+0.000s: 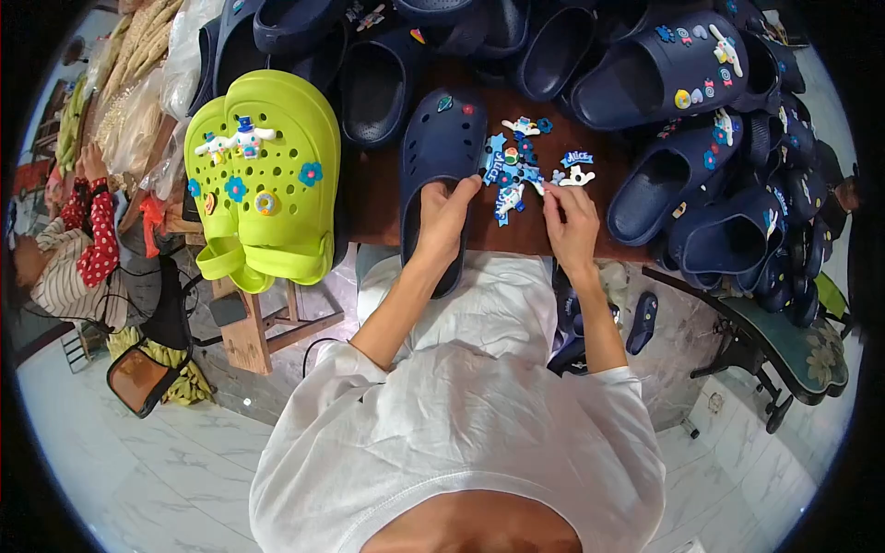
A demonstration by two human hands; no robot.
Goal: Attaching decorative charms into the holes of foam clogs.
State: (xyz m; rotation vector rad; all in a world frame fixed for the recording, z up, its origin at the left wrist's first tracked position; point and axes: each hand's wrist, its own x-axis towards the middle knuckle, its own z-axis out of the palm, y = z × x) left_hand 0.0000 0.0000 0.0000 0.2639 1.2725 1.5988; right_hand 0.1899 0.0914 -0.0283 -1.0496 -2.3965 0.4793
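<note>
A navy foam clog point(431, 138) with round holes lies on the brown table in front of me, its toe pointing away. Near its toe sit a teal charm point(445, 103) and a red flower charm point(468, 109). My left hand point(445, 217) grips the clog's opening, thumb on the right rim and fingers inside. Just right of the clog is a loose pile of shoe charms point(513, 170): blue stars, blue flowers, white cartoon figures and lettered pieces. At the pile's right edge, my right hand point(572, 224) pinches a small white-and-blue charm between thumb and fingertips.
On the left stands a pair of lime-green clogs point(286, 175) bearing charms. Many navy clogs point(636, 78) are heaped along the back and right, some decorated. Brown tabletop point(590, 238) shows by my right hand. Another person point(83, 249) is at far left; a dark green-topped table point(784, 341) stands right.
</note>
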